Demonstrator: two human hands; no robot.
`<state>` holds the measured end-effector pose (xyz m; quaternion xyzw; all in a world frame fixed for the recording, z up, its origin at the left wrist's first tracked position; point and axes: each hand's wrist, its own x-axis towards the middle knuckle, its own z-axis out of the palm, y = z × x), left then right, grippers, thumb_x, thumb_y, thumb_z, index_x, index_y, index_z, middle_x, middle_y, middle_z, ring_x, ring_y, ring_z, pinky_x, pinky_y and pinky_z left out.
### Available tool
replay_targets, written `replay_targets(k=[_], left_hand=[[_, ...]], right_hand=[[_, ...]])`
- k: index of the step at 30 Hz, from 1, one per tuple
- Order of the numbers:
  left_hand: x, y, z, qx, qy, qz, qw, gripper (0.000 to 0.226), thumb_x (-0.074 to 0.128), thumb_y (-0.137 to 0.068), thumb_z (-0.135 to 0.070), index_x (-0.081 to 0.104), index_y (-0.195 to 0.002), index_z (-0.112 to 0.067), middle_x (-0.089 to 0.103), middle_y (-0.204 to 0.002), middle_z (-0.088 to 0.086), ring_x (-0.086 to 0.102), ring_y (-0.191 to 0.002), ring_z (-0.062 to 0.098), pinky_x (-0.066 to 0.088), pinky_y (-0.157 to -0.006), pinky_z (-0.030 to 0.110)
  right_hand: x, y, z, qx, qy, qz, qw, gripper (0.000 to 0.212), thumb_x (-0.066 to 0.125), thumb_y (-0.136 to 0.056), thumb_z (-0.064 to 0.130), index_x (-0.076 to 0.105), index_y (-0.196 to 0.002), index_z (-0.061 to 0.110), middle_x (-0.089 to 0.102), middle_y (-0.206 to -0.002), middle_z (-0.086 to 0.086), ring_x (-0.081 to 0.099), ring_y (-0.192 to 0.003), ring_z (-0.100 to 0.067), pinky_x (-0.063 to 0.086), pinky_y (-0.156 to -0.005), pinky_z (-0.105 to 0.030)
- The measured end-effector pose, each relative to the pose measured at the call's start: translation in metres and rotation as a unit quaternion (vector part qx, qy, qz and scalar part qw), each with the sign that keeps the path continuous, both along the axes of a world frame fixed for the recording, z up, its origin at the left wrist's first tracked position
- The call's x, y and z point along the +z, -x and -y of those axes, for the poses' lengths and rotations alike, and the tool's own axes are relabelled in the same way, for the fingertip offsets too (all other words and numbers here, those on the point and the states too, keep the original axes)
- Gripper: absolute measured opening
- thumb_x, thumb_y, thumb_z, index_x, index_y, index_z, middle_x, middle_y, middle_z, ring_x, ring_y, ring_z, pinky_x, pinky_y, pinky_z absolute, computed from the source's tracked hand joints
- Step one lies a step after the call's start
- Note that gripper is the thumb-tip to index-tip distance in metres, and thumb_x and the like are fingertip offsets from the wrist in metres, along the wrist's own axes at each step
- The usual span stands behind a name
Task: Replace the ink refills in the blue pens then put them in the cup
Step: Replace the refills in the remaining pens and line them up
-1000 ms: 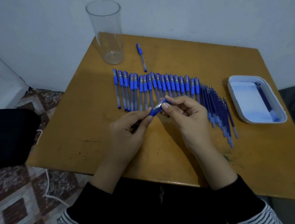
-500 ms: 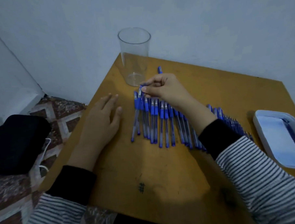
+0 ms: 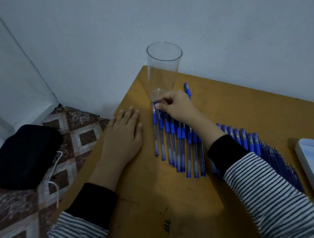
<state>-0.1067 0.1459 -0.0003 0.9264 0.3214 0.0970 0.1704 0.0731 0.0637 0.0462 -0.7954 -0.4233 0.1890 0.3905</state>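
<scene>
A row of several blue pens [image 3: 179,145] lies side by side on the wooden table [image 3: 174,199]. My right hand [image 3: 175,105] reaches across the row and pinches the top end of the leftmost pen [image 3: 155,129], just in front of the clear empty cup [image 3: 164,71]. My left hand [image 3: 123,133] rests flat on the table, left of the row, holding nothing. A single blue pen [image 3: 187,89] lies apart beside the cup. My right sleeve hides the middle of the row.
A white tray [image 3: 311,168] sits at the table's right edge, next to several loose blue refills [image 3: 284,169]. Off the table's left edge, a black bag [image 3: 23,155] and a white cable [image 3: 55,170] lie on the patterned floor.
A second ago both hands held one pen in front of me. My right hand has since gone to the row's left end by the cup, and my left hand lies flat on the table.
</scene>
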Motion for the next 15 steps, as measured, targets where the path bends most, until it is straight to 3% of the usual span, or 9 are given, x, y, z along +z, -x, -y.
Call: replay_targets(k=[7, 10, 15], left_hand=[[-0.0028, 0.0019, 0.0023, -0.001, 0.0, 0.013, 1.0, 0.054, 0.031, -0.108, -0.039, 0.025, -0.159, -0.024, 0.017, -0.167, -0.004, 0.01, -0.155, 0.017, 0.003, -0.124, 0.035], [-0.0024, 0.0015, 0.0015, 0.0, -0.001, 0.015, 1.0, 0.054, 0.032, -0.108, -0.039, 0.025, -0.159, -0.024, 0.016, -0.167, -0.003, 0.01, -0.155, 0.018, 0.003, -0.124, 0.035], [-0.0033, 0.0016, 0.0007, 0.0, 0.002, 0.017, 1.0, 0.054, 0.031, -0.108, -0.039, 0.025, -0.159, -0.025, 0.016, -0.167, -0.004, 0.01, -0.155, 0.017, 0.003, -0.124, 0.035]], right_hand=[[-0.0029, -0.0008, -0.0007, 0.009, 0.001, 0.013, 1.0, 0.016, 0.07, -0.09, 0.015, 0.074, -0.106, 0.015, 0.069, -0.089, 0.005, 0.064, -0.089, -0.007, 0.049, -0.081, -0.014], [-0.0053, -0.0006, 0.0004, 0.012, 0.003, 0.013, 1.0, 0.015, 0.069, -0.091, 0.015, 0.074, -0.106, 0.016, 0.069, -0.088, 0.007, 0.062, -0.086, -0.003, 0.045, -0.073, -0.004], [-0.0072, 0.0012, 0.0014, 0.022, 0.017, 0.018, 0.999, 0.016, 0.068, -0.092, 0.015, 0.074, -0.107, 0.016, 0.064, -0.083, 0.015, 0.056, -0.079, 0.006, 0.04, -0.067, 0.002]])
